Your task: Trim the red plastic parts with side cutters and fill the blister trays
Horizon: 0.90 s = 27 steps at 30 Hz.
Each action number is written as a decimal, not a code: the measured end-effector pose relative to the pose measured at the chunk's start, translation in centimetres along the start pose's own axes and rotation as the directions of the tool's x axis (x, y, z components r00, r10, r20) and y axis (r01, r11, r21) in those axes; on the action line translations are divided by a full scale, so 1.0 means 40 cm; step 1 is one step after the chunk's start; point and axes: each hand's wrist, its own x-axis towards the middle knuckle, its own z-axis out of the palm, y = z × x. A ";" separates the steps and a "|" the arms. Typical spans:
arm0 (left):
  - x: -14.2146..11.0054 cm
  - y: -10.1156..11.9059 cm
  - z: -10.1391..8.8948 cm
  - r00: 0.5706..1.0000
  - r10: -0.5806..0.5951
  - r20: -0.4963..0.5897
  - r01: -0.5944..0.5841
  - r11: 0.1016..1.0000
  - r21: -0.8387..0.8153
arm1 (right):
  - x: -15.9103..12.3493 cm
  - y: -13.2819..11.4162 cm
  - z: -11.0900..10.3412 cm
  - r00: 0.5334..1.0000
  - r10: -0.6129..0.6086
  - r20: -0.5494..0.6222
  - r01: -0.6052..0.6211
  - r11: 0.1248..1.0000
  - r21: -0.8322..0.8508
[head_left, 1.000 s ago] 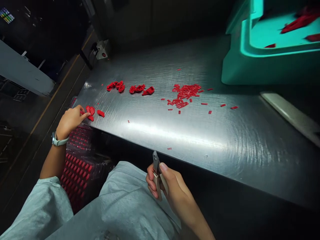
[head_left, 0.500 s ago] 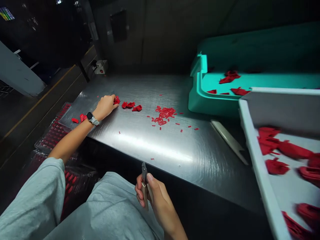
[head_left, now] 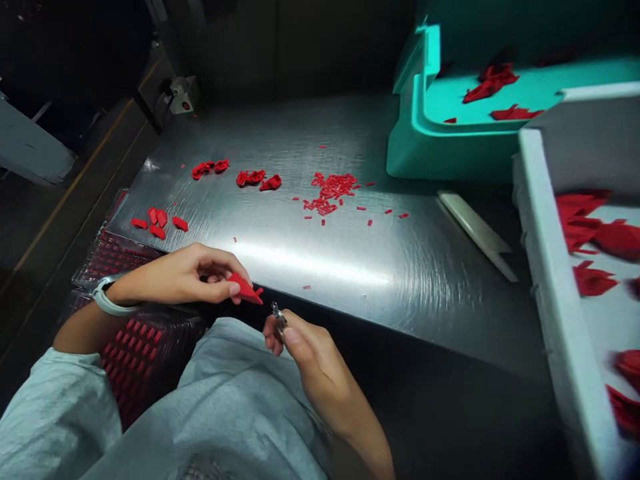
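My left hand (head_left: 205,275) pinches a red molded plastic part (head_left: 245,289) at the near edge of the metal table (head_left: 320,260). The part's thin prongs point toward my right hand (head_left: 305,347), which is closed round a pair of nippers (head_left: 279,317). Their small metal jaws tip up and stay a short way apart from the part; the handles are mostly hidden in my fingers. Farther back lie two clusters of similar red parts, a left cluster (head_left: 210,168) and a middle cluster (head_left: 257,179). Several small red pieces (head_left: 158,219) rest near the table's left end.
Tiny red scraps (head_left: 333,190) are heaped mid-table. At the back right stands a teal bin (head_left: 450,157), and a white bin (head_left: 560,293) is at the right, both with red parts inside. A pale flat strip (head_left: 475,230) lies beside them. Clear trays (head_left: 135,360) of red pieces sit below left.
My left hand has come back from the left cluster to the table's near edge with a red part in it. The nippers in my right hand have turned, their jaws now nearer that part.
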 end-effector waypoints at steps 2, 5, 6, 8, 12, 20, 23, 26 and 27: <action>-0.002 0.003 0.020 0.999 -0.008 0.048 0.009 1.000 -0.024 | -0.005 -0.001 0.008 0.999 0.011 0.038 -0.011 1.000 -0.011; 0.003 -0.003 0.033 0.995 -0.010 0.097 0.016 0.998 -0.064 | -0.018 -0.004 0.016 0.996 0.020 0.084 -0.021 1.000 0.013; 0.004 -0.005 0.035 0.994 -0.013 0.111 0.021 0.997 -0.079 | -0.021 -0.005 0.017 0.995 0.016 0.094 -0.019 0.999 0.031; 0.003 -0.008 0.037 0.992 -0.018 0.127 0.030 0.995 -0.092 | -0.026 -0.007 0.016 0.994 0.003 0.111 -0.010 0.998 0.066; -0.003 -0.009 0.038 0.989 -0.037 0.144 0.044 0.998 -0.049 | -0.027 -0.014 0.012 0.990 -0.026 0.142 0.013 0.995 0.094; -0.009 0.003 0.050 0.991 -0.042 0.129 0.047 0.998 -0.036 | -0.031 -0.015 0.027 0.984 -0.011 0.180 -0.017 0.988 0.155; -0.013 0.001 0.058 0.996 -0.038 0.082 0.046 0.994 -0.101 | -0.034 -0.010 0.035 0.978 0.014 0.208 -0.072 0.959 0.275; -0.015 -0.007 0.068 0.998 -0.050 0.037 0.056 0.983 -0.175 | -0.033 -0.011 0.039 0.976 0.033 0.214 -0.107 0.933 0.343; -0.016 -0.009 0.072 0.998 -0.050 0.030 0.055 0.977 -0.206 | -0.032 -0.013 0.040 0.977 0.037 0.211 -0.110 0.931 0.347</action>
